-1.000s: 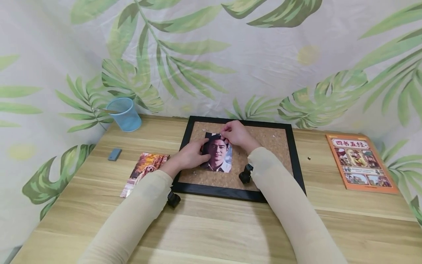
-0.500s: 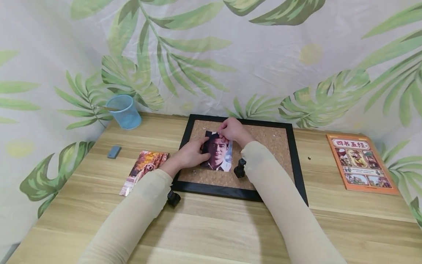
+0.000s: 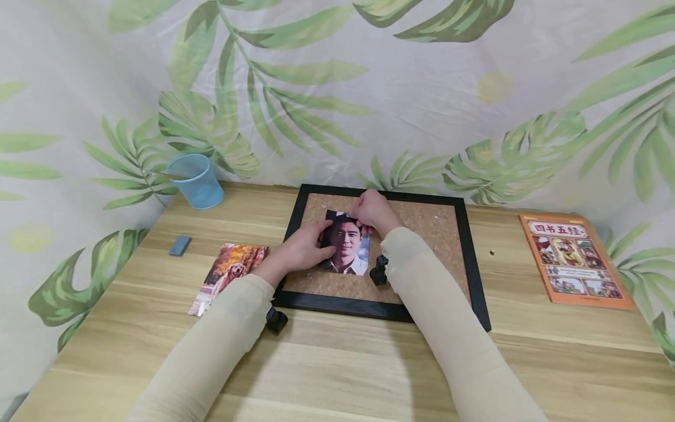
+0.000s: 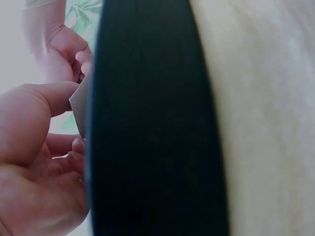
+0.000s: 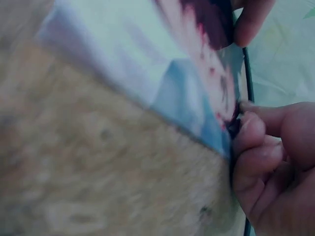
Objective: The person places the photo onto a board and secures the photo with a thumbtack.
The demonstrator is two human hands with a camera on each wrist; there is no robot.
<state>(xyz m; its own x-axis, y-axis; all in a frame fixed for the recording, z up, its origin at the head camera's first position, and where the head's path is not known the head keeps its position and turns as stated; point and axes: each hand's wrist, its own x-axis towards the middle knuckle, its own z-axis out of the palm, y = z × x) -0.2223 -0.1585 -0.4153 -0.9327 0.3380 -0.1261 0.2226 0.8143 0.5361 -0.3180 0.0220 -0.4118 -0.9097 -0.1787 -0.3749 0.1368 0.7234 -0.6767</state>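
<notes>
A portrait photo [image 3: 346, 243] lies on the cork board [image 3: 427, 234], left of its middle. My left hand [image 3: 304, 247] rests at the photo's left side, thumb and forefinger spread and pressing on its edge. My right hand [image 3: 373, 210] pinches at the photo's top edge a small pushpin, mostly hidden by the fingertips. In the right wrist view the curled right fingers [image 5: 253, 130] meet the top of the photo [image 5: 123, 54]. The left wrist view shows my left hand [image 4: 34, 157] behind the board's black frame [image 4: 152, 118], with a photo corner raised near the thumb.
A dog photo [image 3: 232, 266] lies left of the board, partly under the left forearm. Beyond it are a grey-blue block [image 3: 180, 245] and a blue mesh cup [image 3: 197, 183]. To the right lie a tiny metallic piece [image 3: 493, 252] and an orange book [image 3: 575, 258].
My right hand and forearm have shifted slightly left along the photo's top edge. My left hand stays in place on the photo.
</notes>
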